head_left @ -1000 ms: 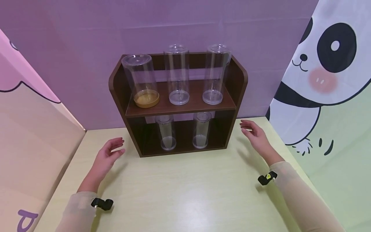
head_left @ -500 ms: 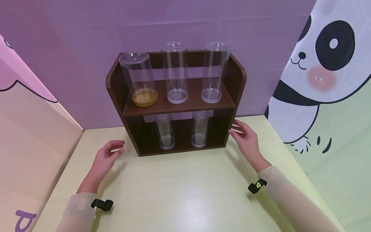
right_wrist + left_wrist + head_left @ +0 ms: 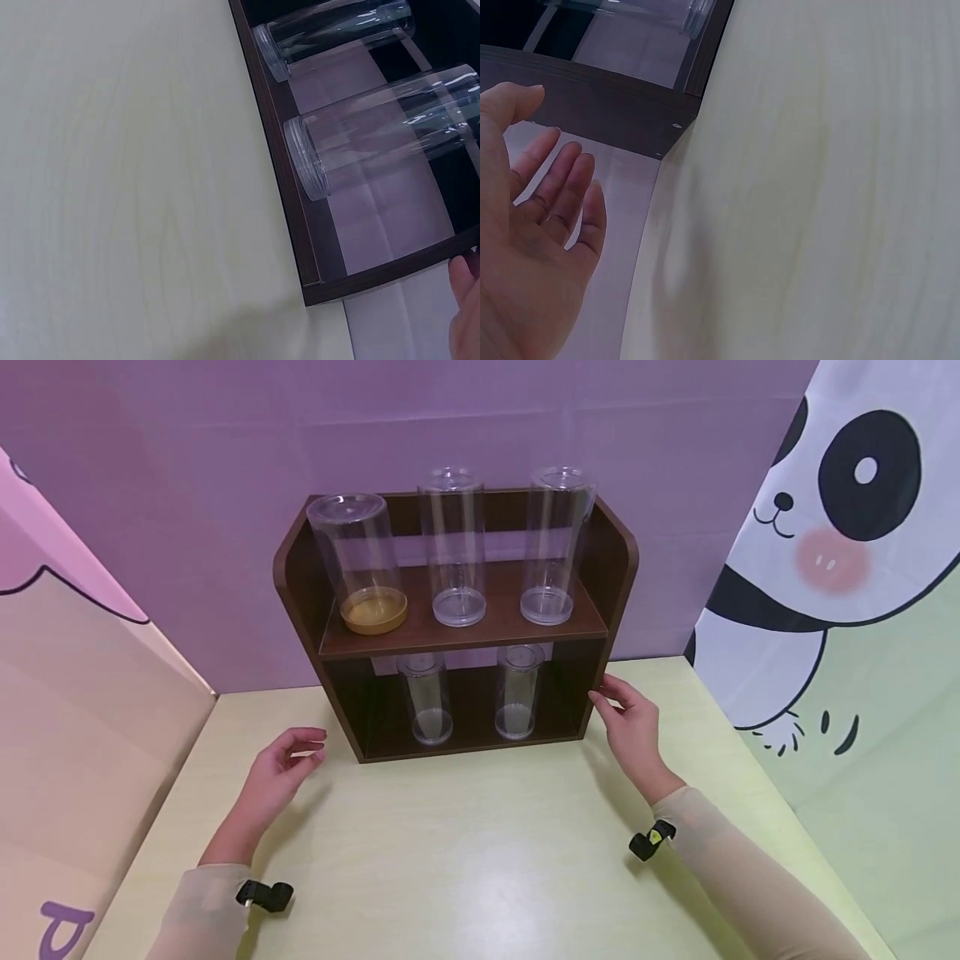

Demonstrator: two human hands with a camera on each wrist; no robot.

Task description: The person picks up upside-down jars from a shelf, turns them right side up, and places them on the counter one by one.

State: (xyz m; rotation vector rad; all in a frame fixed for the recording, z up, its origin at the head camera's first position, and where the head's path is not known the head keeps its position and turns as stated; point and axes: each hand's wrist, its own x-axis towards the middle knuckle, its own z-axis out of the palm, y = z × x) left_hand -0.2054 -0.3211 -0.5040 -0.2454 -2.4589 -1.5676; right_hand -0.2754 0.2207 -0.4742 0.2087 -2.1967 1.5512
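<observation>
Clear jars [image 3: 452, 547] on shelf [image 3: 465, 631].

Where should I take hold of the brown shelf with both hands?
By its two flat side panels, one hand from each side. The shelf is wide and carries upright jars. The right hand is at the right panel; the left hand is short of the left one.

No readable text, label, brand or number shows in any view. The only mark close to writing is a purple stroke on the pink panel [image 3: 67, 927] at the lower left of the head view, cut off by the frame edge and not legible as a letter.
</observation>
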